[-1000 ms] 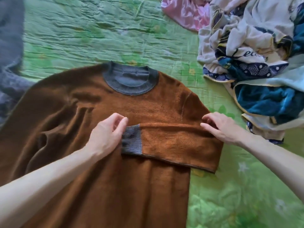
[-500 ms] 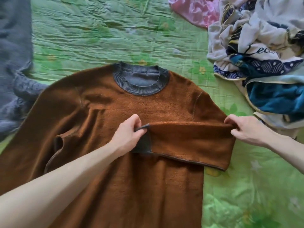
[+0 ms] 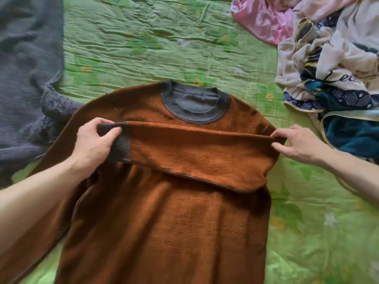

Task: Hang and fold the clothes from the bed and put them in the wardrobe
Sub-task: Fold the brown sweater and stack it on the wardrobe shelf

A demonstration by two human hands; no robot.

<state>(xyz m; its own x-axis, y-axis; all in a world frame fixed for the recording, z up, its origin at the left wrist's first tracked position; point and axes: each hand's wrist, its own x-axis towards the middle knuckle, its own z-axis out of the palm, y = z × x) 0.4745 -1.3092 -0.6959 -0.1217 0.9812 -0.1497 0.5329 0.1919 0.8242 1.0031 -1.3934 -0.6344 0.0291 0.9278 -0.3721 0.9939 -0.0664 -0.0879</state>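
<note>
A brown sweater (image 3: 164,222) lies flat on the bed (image 3: 143,44), its grey ribbed collar (image 3: 194,103) at the far end and its body running toward the near edge; the bed is covered by a wrinkled green quilt with a flower print; one sleeve (image 3: 201,152) is drawn across the chest from right to left, lifted a little above the body; the left hand (image 3: 96,140) is closed in a pinch on the sleeve's grey ribbed cuff (image 3: 119,140), thumb on top and fingers under; the right hand (image 3: 297,144) is closed on the fold at the right shoulder, thumb and fingertips gripping the cloth; the other sleeve runs down the left side toward the near edge; a dark grey knit garment (image 3: 26,78) lies on the left of the bed, touching the sweater's shoulder; a pink garment (image 3: 264,19) lies at the far right; beside it a heap of cream, navy and teal clothes (image 3: 338,83) sits on the right, just beside the right hand.
</note>
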